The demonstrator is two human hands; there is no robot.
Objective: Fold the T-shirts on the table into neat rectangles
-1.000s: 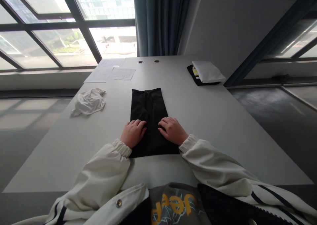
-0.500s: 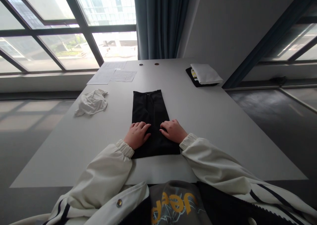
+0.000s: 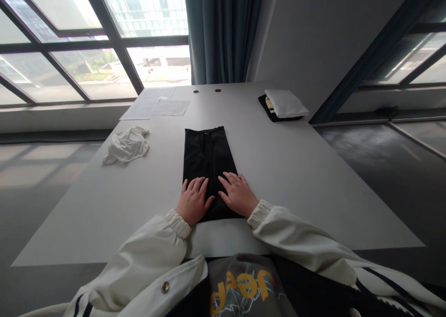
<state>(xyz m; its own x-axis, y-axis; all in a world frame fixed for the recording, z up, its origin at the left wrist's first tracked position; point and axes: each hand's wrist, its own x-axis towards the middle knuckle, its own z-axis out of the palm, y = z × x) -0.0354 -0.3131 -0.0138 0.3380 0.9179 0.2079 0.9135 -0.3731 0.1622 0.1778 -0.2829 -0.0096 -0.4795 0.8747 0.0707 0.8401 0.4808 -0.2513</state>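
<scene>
A pair of black pants (image 3: 211,156), folded into a long rectangle, lies flat on the white table in front of me. Its waistband end points away from me, with a tiny pale label and what looks like a drawstring. My left hand (image 3: 194,200) rests palm down on the near left part of the fabric, fingers spread. On the near right part, my right hand (image 3: 239,194) also lies flat with its fingers apart. Neither hand grips the cloth. The palms hide part of the near half.
A crumpled white cloth (image 3: 127,145) lies to the left on the table (image 3: 296,177). Paper sheets (image 3: 170,107) are at the back left. At the back right, a folded white item (image 3: 287,104) sits on a black one (image 3: 266,110). Two round holes are near the far edge.
Both hands have flattened and spread their fingers on the pants. My left hand has slid slightly toward me; the curled right fingers have straightened. The view has shifted a little.
</scene>
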